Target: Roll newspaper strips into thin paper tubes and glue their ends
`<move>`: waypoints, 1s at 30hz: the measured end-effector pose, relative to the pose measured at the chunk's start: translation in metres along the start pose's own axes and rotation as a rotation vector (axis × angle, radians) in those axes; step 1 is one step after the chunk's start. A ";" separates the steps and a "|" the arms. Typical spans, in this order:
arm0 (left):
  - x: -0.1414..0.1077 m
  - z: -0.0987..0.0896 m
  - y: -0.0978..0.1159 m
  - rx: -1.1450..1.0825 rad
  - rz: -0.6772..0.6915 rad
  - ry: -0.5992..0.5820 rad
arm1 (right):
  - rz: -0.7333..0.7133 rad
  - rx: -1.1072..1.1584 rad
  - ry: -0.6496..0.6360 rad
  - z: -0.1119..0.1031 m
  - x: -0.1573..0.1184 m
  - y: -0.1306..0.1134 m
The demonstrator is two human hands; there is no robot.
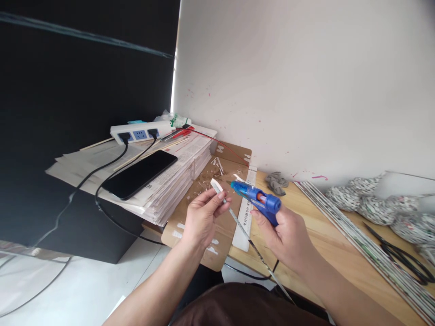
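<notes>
My left hand (206, 213) pinches a thin rolled newspaper stick (242, 227) near its upper end, where a whitish paper flap (216, 184) sticks out. The stick slants down to the right towards my lap. In my right hand (287, 233) is a blue glue gun (260, 199), gripped by its handle. Its nozzle points left, a short way from the paper flap; whether glue is coming out is too small to tell. Beneath both hands lies a brown cardboard sheet (204, 213) with white glue marks and paper scraps.
Left stands a tall newspaper stack (190, 174) bearing a black phone (140, 174) and a white power strip (142, 132) with cords. Along the right lie long paper sticks (356, 231), black scissors (401, 256) and bundled paper coils (374, 206). A grey cloth (276, 183) sits near the wall.
</notes>
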State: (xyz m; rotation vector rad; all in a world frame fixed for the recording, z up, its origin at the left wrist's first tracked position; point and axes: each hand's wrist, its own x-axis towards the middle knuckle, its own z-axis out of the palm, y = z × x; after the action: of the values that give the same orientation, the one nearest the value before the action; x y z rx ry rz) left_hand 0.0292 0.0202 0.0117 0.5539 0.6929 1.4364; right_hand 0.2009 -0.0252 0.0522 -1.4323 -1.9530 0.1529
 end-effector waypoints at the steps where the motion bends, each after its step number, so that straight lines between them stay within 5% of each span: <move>1: 0.000 -0.001 0.000 -0.001 0.002 -0.005 | -0.013 0.024 0.021 0.000 -0.001 -0.001; 10: 0.002 -0.002 -0.002 -0.028 0.016 0.037 | -0.078 0.040 -0.086 0.003 -0.003 -0.008; 30: -0.001 -0.004 0.002 -0.026 0.026 0.011 | -0.083 -0.062 -0.083 0.003 -0.001 -0.008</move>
State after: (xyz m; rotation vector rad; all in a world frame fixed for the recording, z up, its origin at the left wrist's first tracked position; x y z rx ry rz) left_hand 0.0245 0.0190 0.0105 0.5370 0.6766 1.4714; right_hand 0.1926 -0.0283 0.0535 -1.4008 -2.0976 0.1162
